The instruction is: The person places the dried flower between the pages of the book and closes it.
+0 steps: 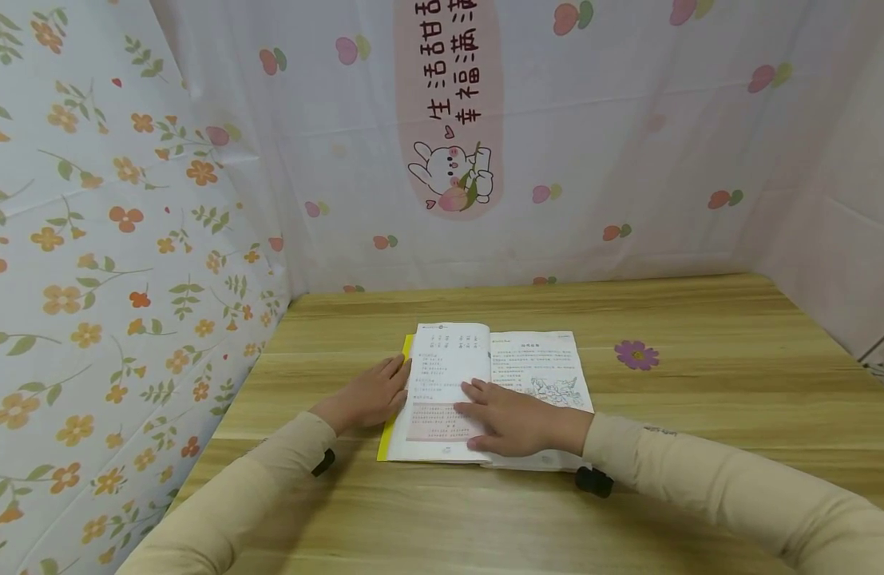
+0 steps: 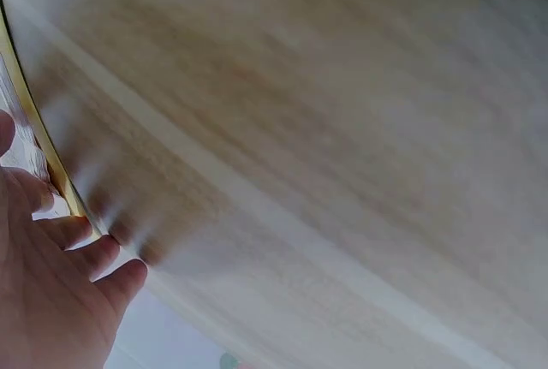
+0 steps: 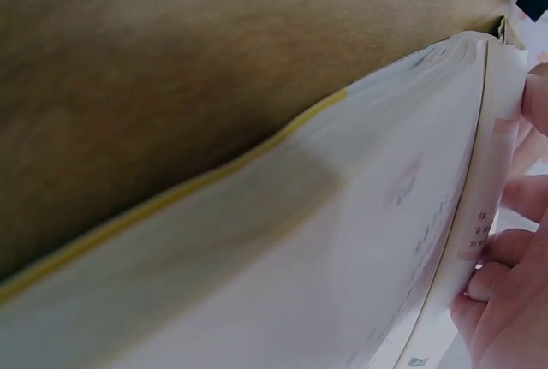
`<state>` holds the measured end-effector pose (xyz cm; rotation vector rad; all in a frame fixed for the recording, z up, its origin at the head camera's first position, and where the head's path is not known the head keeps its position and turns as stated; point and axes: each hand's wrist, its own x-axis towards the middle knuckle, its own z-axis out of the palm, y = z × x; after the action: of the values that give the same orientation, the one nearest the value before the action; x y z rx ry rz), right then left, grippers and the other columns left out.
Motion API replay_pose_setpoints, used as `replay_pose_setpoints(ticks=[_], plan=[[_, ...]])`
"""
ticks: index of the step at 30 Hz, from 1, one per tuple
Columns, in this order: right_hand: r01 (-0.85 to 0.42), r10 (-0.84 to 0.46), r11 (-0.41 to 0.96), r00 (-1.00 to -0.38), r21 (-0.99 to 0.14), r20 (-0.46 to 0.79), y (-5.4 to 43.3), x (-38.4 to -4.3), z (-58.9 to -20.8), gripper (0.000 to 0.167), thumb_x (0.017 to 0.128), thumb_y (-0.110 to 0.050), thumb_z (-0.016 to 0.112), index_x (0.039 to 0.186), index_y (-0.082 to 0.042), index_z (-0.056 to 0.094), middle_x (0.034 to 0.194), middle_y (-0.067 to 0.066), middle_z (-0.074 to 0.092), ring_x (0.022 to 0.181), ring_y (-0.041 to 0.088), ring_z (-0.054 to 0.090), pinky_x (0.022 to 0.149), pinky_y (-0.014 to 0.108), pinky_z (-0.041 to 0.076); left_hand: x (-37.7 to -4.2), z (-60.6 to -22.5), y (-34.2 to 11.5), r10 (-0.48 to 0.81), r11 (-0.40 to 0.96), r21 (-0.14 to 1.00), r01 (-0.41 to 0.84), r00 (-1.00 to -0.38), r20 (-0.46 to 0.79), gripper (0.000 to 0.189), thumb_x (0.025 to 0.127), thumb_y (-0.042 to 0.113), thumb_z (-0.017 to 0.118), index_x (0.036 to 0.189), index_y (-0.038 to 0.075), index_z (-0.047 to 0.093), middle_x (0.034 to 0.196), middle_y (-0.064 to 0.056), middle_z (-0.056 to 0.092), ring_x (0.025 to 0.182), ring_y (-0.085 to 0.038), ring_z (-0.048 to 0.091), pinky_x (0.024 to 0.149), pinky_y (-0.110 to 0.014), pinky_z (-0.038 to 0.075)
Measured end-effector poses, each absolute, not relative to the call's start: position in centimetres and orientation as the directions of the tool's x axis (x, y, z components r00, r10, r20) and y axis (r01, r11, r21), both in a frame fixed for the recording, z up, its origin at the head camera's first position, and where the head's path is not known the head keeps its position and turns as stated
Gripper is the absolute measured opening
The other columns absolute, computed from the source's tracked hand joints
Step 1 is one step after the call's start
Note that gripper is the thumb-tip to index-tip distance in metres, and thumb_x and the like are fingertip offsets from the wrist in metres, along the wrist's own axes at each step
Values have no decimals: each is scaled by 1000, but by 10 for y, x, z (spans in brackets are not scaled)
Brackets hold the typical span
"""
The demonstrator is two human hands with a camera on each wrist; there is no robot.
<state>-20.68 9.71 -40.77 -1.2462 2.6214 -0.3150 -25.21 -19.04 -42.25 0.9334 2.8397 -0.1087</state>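
Note:
An open book (image 1: 442, 359) with printed pages lies on the wooden table, a strip of its yellow cover (image 1: 387, 443) showing along the left side. My left hand (image 1: 370, 395) rests at that left edge, and in the left wrist view its fingers (image 2: 124, 279) are extended and spread. Across the lower part of the book lies my right hand (image 1: 517, 419), its spread fingers touching the left page near the spine. Beneath it, part of the right page is hidden. A pink text box (image 1: 427, 431) shows low on the left page.
To the right of the book, a purple flower-shaped piece (image 1: 636, 354) lies on the table (image 1: 700, 383). A patterned white cloth (image 1: 600, 144) hangs behind the table, and a floral cloth (image 1: 97, 303) hangs at the left. Each wrist wears a small black device (image 1: 594, 481).

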Motion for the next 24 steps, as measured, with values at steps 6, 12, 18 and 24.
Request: replay_pose_setpoints(ticks=[6,12,18,24], plan=[[-754,-784,619,-610,-220,-113,94,-206,-406,61,98,-46,52,147,-11,44,155,17,30,143,32,23,113,43,23,-254,-423,-191,596,802,19,598,-796,-106,56,106,25,32,149,-9,24,153,-27,25,142,-36,24,113,-43,21],[-776,-796,605,-596,-177,-109,92,-207,-405,59,98,-44,53,145,-9,46,152,19,34,141,34,27,112,45,25,-255,-421,-188,588,809,40,586,-805,-79,64,106,37,36,152,-4,21,154,-25,25,141,-36,26,113,-44,22],[-783,-804,594,-585,-185,-107,92,-208,-404,58,97,-42,55,144,-9,46,151,19,35,141,35,28,112,45,25,-255,-421,-187,577,814,20,581,-805,-139,72,103,50,38,154,2,21,156,-24,22,142,-37,24,113,-45,23],[-770,-796,604,-595,-205,-114,91,-206,-403,59,97,-42,54,145,-10,45,152,18,33,141,34,27,112,45,24,-253,-424,-185,590,800,-32,599,-796,-132,71,102,50,39,152,0,27,154,-24,25,140,-38,27,111,-46,26]])
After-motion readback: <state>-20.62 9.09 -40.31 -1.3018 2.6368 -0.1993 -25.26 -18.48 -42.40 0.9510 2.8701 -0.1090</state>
